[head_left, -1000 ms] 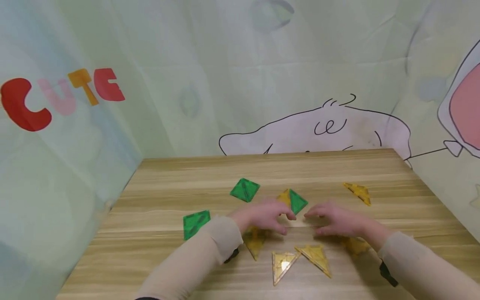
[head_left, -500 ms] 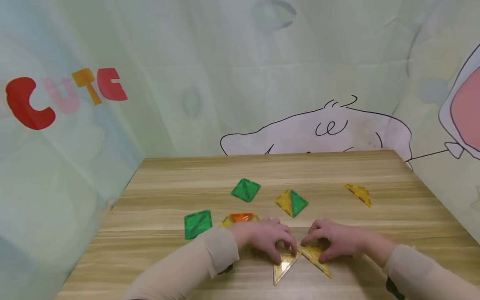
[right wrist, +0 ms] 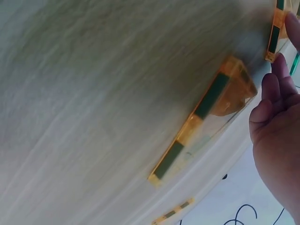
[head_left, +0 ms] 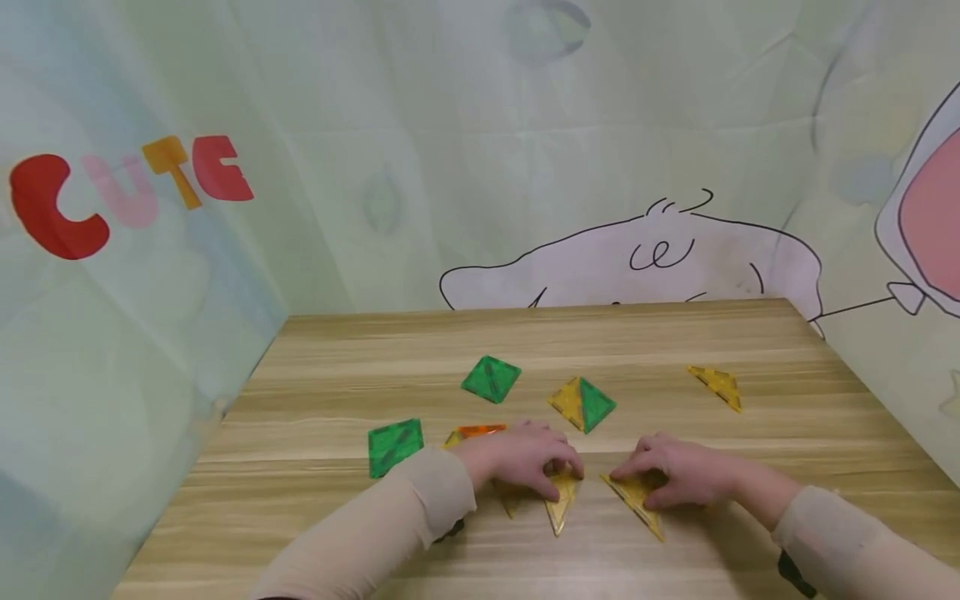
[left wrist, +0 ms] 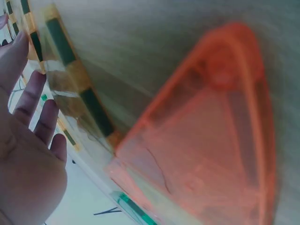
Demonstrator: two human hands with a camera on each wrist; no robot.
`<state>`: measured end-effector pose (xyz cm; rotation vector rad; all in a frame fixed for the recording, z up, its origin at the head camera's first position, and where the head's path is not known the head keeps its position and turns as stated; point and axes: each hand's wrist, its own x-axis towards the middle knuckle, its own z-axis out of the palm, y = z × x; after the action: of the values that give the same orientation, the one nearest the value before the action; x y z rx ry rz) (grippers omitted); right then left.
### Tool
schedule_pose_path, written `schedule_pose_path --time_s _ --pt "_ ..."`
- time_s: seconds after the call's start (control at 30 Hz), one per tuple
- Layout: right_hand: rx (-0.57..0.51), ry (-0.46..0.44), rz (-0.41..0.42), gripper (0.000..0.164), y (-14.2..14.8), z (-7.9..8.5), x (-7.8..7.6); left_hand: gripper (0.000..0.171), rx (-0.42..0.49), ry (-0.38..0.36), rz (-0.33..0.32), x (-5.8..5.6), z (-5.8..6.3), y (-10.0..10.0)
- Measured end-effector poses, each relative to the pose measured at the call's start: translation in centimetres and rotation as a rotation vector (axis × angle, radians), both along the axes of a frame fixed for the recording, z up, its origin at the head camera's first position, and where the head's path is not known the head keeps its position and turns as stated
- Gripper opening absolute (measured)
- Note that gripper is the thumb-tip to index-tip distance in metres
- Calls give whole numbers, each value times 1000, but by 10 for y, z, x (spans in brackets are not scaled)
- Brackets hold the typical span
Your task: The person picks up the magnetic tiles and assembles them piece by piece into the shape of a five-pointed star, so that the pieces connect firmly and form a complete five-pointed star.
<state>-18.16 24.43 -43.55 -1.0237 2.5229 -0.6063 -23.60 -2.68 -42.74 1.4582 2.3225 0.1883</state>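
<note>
The left hand (head_left: 523,458) has slid 1 yellow triangle (head_left: 559,510) forward.

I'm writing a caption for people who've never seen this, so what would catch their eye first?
Probably the bright CUTE lettering on the backdrop, upper left in the head view. Then the left hand and right hand at the table, each pinching a yellow triangular tile; beyond them lie green tiles.

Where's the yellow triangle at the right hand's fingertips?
In the head view, the yellow triangle lies on the tabletop right of centre, partly under the right hand, right of the yellow tile at the left hand.
</note>
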Motion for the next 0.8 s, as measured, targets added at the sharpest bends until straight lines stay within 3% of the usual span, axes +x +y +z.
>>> schedule_pose_path --time_s 0.2,0.4,0.8 --pt "-12 54 -35 46 -2 -1 -1 37 7 20 82 -7 -7 5" --pt "-60 134 -70 47 -14 -9 -1 38 46 29 116 -4 -12 14" --pt "-99 122 -180 47 -29 -18 -2 40 109 96 174 5 -14 19"
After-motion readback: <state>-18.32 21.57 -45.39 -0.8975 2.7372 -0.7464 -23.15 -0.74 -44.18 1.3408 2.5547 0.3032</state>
